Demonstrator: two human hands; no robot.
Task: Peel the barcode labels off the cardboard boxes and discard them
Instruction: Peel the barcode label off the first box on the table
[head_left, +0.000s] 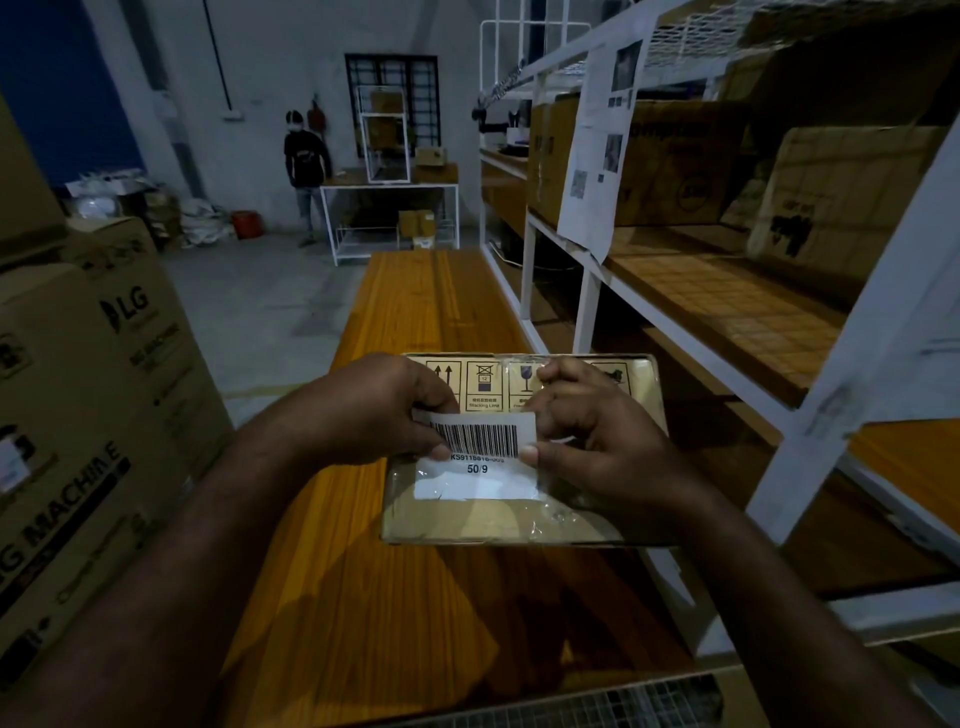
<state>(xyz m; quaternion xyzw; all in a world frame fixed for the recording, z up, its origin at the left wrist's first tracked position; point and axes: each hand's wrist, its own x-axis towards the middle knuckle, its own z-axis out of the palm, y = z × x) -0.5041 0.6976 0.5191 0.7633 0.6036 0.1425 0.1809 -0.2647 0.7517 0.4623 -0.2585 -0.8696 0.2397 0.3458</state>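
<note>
A flat cardboard box lies on the orange wooden table, its top covered in clear tape and printed with handling symbols. A white barcode label marked 50/9 sits on the box, its upper part lifted off the cardboard. My left hand pinches the label's left edge. At the label's right edge, my right hand pinches it between thumb and curled fingers.
Large LG cardboard boxes stand stacked at the left. A white metal shelving rack with boxes runs along the right. A person stands by a white table at the far wall. Wire mesh lies at the near edge.
</note>
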